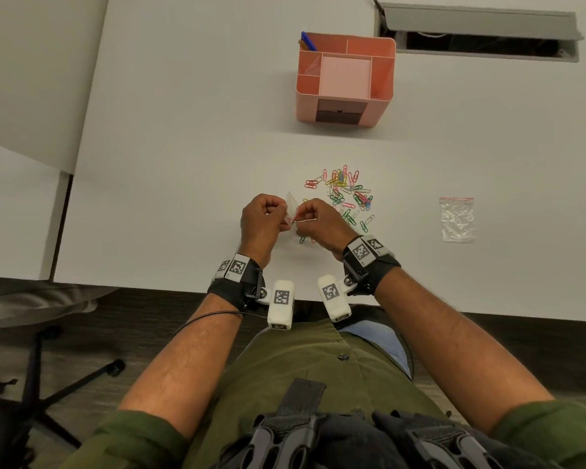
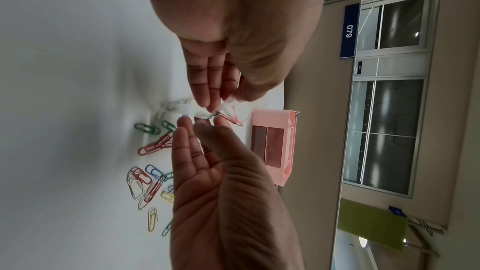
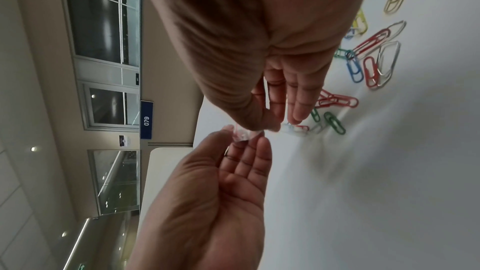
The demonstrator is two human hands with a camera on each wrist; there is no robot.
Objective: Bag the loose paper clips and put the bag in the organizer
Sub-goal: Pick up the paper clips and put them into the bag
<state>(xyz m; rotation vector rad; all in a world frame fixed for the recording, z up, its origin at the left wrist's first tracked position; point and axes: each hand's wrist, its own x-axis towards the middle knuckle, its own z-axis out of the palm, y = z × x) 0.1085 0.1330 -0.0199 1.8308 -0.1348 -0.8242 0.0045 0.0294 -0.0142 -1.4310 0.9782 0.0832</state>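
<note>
**Q:** so where's everything sitting relative to the organizer?

**A:** The pink organizer point(image 1: 345, 79) is at the far side of the white table point(image 1: 183, 130). The pile of loose paper clips point(image 1: 347, 194) lies on the table on the person's side of it, well apart from it. Nearer still, just beside the pile, both hands meet above the table around a small clear bag point(image 1: 292, 208).

**Q:** and the grip?

**A:** The left hand point(image 1: 263, 220) pinches the bag's edge between thumb and fingertips. The right hand point(image 1: 322, 223) pinches the bag's other side, and a couple of clips sit at its fingertips point(image 2: 228, 119) by the bag's mouth. Can't tell if they're inside it.

**Q:** anything else around?

**A:** A second clear bag point(image 1: 457, 220) lies flat on the table past the pile, off to the organizer's right. Blue pens point(image 1: 308, 42) stand in the organizer's back left compartment.
</note>
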